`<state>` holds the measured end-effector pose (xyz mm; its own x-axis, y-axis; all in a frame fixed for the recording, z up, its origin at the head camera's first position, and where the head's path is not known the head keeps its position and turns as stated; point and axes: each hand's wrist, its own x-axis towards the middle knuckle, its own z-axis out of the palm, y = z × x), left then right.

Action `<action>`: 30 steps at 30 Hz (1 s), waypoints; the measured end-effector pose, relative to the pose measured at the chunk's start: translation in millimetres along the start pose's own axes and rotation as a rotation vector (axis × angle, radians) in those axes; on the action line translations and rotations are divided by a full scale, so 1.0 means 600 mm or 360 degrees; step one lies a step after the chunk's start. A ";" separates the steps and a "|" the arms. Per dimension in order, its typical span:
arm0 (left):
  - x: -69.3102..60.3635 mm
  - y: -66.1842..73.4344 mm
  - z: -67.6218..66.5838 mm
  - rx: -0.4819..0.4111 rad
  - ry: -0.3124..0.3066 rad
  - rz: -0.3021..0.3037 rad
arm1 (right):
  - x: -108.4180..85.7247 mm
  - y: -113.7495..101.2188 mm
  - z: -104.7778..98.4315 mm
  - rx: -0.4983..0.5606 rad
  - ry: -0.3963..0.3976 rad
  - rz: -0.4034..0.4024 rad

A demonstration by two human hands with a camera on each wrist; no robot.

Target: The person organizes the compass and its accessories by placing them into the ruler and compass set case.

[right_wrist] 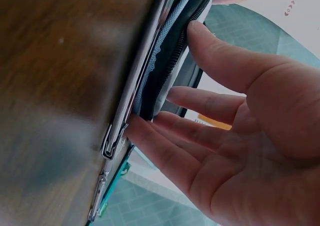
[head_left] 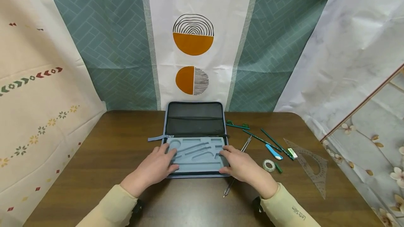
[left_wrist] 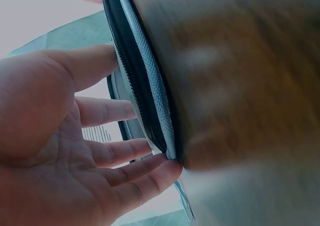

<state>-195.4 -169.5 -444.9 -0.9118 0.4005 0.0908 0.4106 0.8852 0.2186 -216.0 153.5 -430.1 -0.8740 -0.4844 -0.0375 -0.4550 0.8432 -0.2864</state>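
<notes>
An unzipped pencil case (head_left: 194, 175) lies flat on the table, its dark mesh lid (head_left: 194, 125) raised at the back. Inside sits a pale blue-grey tray (head_left: 197, 166) with shaped hollows, none visibly filled. My left hand (head_left: 154, 165) rests on the case's left side, thumb on the front part of the tray. On the right side, my right hand (head_left: 241, 164) touches the case in a mirrored way. Both wrist views show loosely extended fingers against the zipped edge. A slender silver pen-like tool (right_wrist: 142, 61) lies beside the case, partly hidden under the right hand in the head view.
To the right lie green pencils (head_left: 272, 139), a blue-and-white cutter-like tool (head_left: 274, 151), an eraser (head_left: 292, 153), a white ring-shaped roll (head_left: 269, 165), a short green piece (head_left: 278, 167) and a clear set square (head_left: 312, 167). Green clip-like pieces (head_left: 245, 125) lie behind. Patterned cloths surround the table (head_left: 126, 143).
</notes>
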 end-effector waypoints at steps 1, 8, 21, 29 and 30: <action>0.000 -0.001 -0.001 0.0000 0.0001 0.0006 | 0.001 0.000 0.000 -0.0009 0.0004 0.0002; -0.003 -0.014 -0.007 -0.0049 -0.0059 0.0038 | 0.002 0.000 0.001 -0.0036 0.0012 -0.0010; -0.009 -0.037 -0.009 -0.0137 -0.0130 0.0100 | -0.002 0.000 -0.001 -0.0043 -0.0002 -0.0035; -0.015 -0.039 -0.009 -0.0115 -0.0085 0.0135 | -0.002 0.000 -0.003 -0.0055 -0.0008 -0.0045; -0.016 -0.038 -0.009 -0.0118 -0.0078 0.0143 | -0.002 0.000 -0.003 -0.0053 -0.0009 -0.0040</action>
<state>-196.1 -195.1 -445.4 -0.8691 0.4903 0.0658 0.4874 0.8260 0.2830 -215.1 154.4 -428.1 -0.8612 -0.5070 -0.0360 -0.4826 0.8379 -0.2551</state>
